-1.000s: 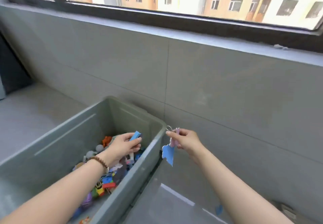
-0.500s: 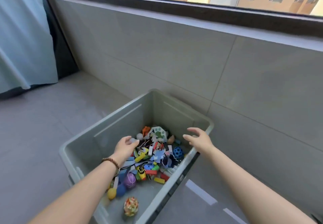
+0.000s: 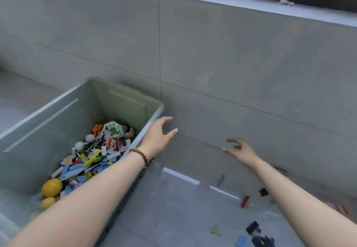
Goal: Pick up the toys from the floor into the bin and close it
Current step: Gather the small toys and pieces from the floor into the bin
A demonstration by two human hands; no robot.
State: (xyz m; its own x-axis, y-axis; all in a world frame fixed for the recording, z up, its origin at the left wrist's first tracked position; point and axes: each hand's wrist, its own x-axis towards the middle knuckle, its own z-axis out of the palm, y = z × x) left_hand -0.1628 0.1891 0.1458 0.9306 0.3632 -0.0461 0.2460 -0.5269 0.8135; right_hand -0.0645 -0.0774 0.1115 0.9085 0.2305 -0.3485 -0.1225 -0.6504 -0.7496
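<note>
The bin (image 3: 58, 131) is standing open against the wall (image 3: 212, 44) at the left, holding a heap of toys (image 3: 92, 160). The left hand (image 3: 158, 136) is hovering just past its right rim, grip spread and carrying nothing. The right hand (image 3: 239, 150) is hanging further right, grip likewise spread and empty. Both are probably heading for what is lying on the floor (image 3: 173, 214) at the near right: a red piece (image 3: 245, 201), a blue piece (image 3: 220, 180) and a dark cluster (image 3: 255, 235)

Bin (image 3: 123, 100) open, toys (image 3: 92, 160) heaped inside. Both hands empty, fingers loose — left hand (image 3: 157, 138) past bin's right rim, right hand (image 3: 240, 151) above floor (image 3: 173, 208) — loose pieces (image 3: 245, 201) scattered there.
</note>
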